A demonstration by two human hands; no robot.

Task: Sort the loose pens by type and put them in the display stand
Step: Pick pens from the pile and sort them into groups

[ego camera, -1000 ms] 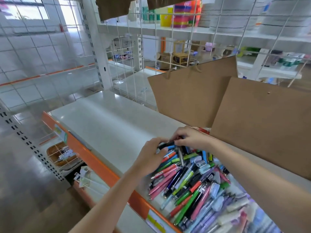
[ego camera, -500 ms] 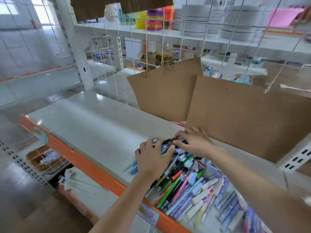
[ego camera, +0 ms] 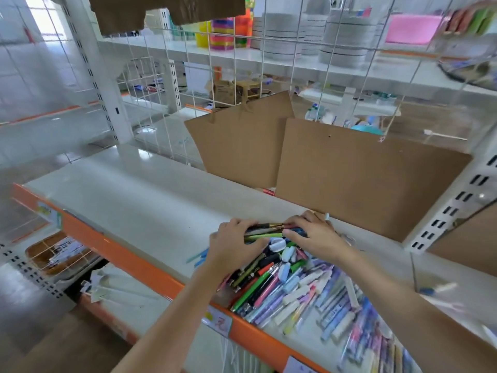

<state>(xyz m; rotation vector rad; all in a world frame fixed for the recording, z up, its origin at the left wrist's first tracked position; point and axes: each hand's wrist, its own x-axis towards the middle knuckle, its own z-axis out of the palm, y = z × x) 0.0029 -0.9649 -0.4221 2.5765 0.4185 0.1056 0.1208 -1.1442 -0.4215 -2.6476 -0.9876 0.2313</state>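
Note:
A heap of loose pens (ego camera: 293, 289) in many colours lies on the white shelf (ego camera: 139, 205), spreading toward the lower right. At the heap's far end my left hand (ego camera: 234, 246) and my right hand (ego camera: 314, 235) hold a small bundle of pens (ego camera: 265, 230) between them, black, gold-banded and green ones lying sideways. Each hand grips one end of the bundle. Two blue pens (ego camera: 199, 257) lie apart on the shelf just left of my left hand. No display stand shows clearly.
Two brown cardboard sheets (ego camera: 357, 173) lean against the wire grid behind the pens. The shelf has an orange front edge (ego camera: 129, 261) with price labels. A wire basket (ego camera: 53, 254) sits on the lower level at left. Plates and coloured tubs fill the far shelves.
The camera has swung so the pile sits lower and more central. Both hands have closed in on several pens and gathered them into a sideways bundle at the pile's far end.

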